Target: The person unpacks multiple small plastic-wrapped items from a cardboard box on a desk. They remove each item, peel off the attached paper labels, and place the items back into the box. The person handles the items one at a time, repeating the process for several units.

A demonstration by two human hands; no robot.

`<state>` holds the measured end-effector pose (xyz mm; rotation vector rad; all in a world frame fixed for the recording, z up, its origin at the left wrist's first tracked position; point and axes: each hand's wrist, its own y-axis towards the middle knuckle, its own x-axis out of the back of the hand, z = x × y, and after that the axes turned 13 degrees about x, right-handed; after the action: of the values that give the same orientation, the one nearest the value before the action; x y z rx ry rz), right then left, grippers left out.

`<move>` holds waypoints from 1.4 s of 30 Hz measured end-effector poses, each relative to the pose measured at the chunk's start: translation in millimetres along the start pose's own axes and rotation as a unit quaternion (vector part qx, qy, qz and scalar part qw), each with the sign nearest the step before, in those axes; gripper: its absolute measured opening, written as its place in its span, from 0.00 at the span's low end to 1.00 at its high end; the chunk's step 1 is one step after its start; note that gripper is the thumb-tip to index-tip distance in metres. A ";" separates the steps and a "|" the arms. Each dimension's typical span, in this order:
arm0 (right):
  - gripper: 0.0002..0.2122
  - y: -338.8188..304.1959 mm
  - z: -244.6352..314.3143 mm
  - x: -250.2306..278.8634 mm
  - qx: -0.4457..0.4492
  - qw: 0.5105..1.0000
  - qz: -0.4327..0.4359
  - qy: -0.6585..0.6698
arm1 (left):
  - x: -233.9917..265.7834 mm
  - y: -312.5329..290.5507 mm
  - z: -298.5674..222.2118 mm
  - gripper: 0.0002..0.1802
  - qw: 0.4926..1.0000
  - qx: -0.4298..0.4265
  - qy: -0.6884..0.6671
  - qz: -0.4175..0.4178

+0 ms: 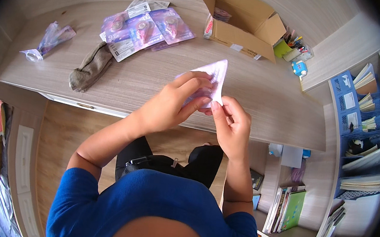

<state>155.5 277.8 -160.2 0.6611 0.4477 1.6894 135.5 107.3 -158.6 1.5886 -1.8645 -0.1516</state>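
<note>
A purple-and-white blister card pack (218,77) is held up above the desk's front edge, tilted. My left hand (170,99) grips it from the left, thumb below and fingers curled over its face. At its lower right corner, the thumb and forefinger of my right hand (232,128) pinch the card. My fingers hide most of what is in the pack. Beyond my left hand lie several similar purple packs (144,31), overlapping, with what look like correction tape dispensers under clear plastic.
A grey-brown cloth pouch (91,67) and a crumpled clear wrapper (49,42) lie left on the desk (266,94). An opened cardboard box (242,36) stands at the back, beside a green pen holder (281,48) and small blue toy (299,68). Blue file racks (345,100) line the right.
</note>
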 end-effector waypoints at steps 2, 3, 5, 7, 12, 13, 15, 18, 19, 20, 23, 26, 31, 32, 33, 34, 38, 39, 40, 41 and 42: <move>0.05 2.1 5.2 -1.7 0.021 1.000 -0.002 -0.010 | 0.5 -0.9 -0.3 0.12 0.997 0.038 -0.062 0.036; 0.05 2.7 6.5 -0.6 0.026 0.999 0.003 -0.018 | 2.0 -1.8 -1.8 0.12 0.990 0.073 -0.102 0.069; 0.05 3.2 6.9 1.2 0.038 0.999 0.017 -0.034 | 5.7 -2.7 -5.8 0.12 0.975 0.114 -0.149 0.116; 0.05 1.8 5.6 1.9 0.048 0.997 0.031 -0.047 | 9.7 -3.4 -9.4 0.12 0.968 0.129 -0.162 0.144; 0.05 5.7 18.1 4.6 0.046 0.993 0.069 -0.087 | 11.8 -3.4 -4.5 0.13 0.979 0.079 -0.117 0.147; 0.05 5.8 19.0 5.3 0.042 0.993 0.072 -0.086 | 12.2 -3.3 -4.4 0.13 0.980 0.075 -0.108 0.150; 0.05 6.1 19.8 6.7 0.042 0.992 0.081 -0.083 | 12.4 -4.1 -2.8 0.13 0.981 0.071 -0.090 0.155; 0.05 7.5 20.9 8.0 0.052 0.991 0.095 -0.082 | 11.6 -6.0 0.5 0.14 0.984 0.060 -0.070 0.154; 0.05 8.3 22.5 8.1 0.054 0.990 0.098 -0.084 | 11.2 -6.5 1.1 0.14 0.985 0.056 -0.065 0.153; 0.05 9.0 23.9 8.3 0.056 0.990 0.100 -0.087 | 10.9 -6.9 1.1 0.14 0.986 0.049 -0.058 0.149; 0.05 10.8 26.0 10.2 0.072 0.983 0.119 -0.122 | 10.1 -9.0 0.7 0.15 0.989 0.040 -0.030 0.141; 0.06 10.7 25.6 9.8 0.072 0.982 0.119 -0.126 | 9.7 -11.1 1.1 0.15 0.989 0.046 0.010 0.138; 0.06 10.1 26.0 8.2 0.065 0.984 0.131 -0.097 | 8.2 -13.6 9.5 0.14 0.993 0.030 -0.025 0.109; 0.06 10.4 26.2 7.8 0.065 0.985 0.132 -0.091 | 7.7 -13.4 7.9 0.13 0.992 0.040 -0.062 0.103; 0.06 10.0 25.2 8.2 0.060 0.986 0.127 -0.088 | 6.6 -13.3 4.7 0.12 0.989 0.050 -0.100 0.097; 0.06 9.4 23.1 9.0 0.055 0.987 0.121 -0.085 | 6.3 -13.1 2.4 0.12 0.985 0.060 -0.137 0.090; 0.06 11.9 22.5 8.4 0.076 0.983 0.118 -0.122 | 8.7 -11.5 -0.8 0.10 0.984 0.083 -0.098 0.124; 0.06 11.9 22.0 8.4 0.074 0.982 0.118 -0.125 | 8.5 -10.5 -2.1 0.10 0.986 0.075 -0.091 0.121; 0.06 11.6 20.9 8.5 0.072 0.982 0.119 -0.128 | 8.1 -9.9 -3.0 0.10 0.987 0.068 -0.084 0.118; 0.06 11.3 19.6 8.5 0.070 0.982 0.119 -0.130 | 7.4 -10.4 -4.0 0.10 0.989 0.071 -0.069 0.110; 0.06 11.2 18.0 7.9 0.070 0.983 0.119 -0.123 | 6.5 -11.3 -5.2 0.09 0.991 0.073 -0.055 0.102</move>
<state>157.5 282.0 -138.0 1.0470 0.3215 1.7814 147.6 100.3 -157.5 1.4995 -2.1529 -0.0119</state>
